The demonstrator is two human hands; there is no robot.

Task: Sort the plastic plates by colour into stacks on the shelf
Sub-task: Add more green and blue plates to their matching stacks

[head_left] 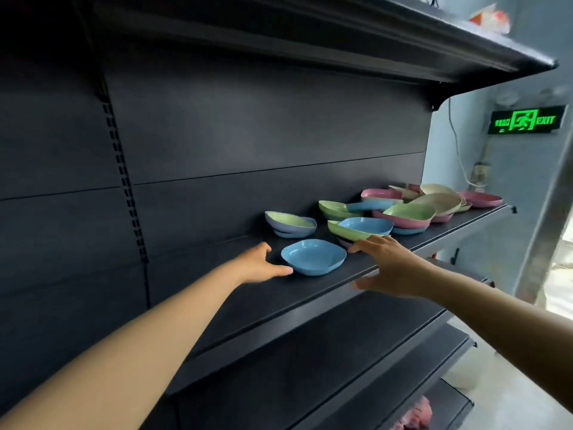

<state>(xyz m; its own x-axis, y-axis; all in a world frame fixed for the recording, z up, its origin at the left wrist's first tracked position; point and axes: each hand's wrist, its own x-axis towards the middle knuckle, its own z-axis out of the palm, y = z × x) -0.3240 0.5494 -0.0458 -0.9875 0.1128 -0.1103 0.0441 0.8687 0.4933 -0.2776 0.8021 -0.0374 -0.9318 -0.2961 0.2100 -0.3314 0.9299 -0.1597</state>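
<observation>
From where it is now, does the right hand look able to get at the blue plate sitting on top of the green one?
Probably yes. The right hand is open at the shelf edge just below the green plate, and the blue plate lies uncovered on top with nothing between them.

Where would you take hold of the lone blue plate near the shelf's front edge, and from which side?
Probably by the raised rim of the blue plate, from the left, where the left hand already sits: it stands upright, alone, rim exposed all round.
</observation>
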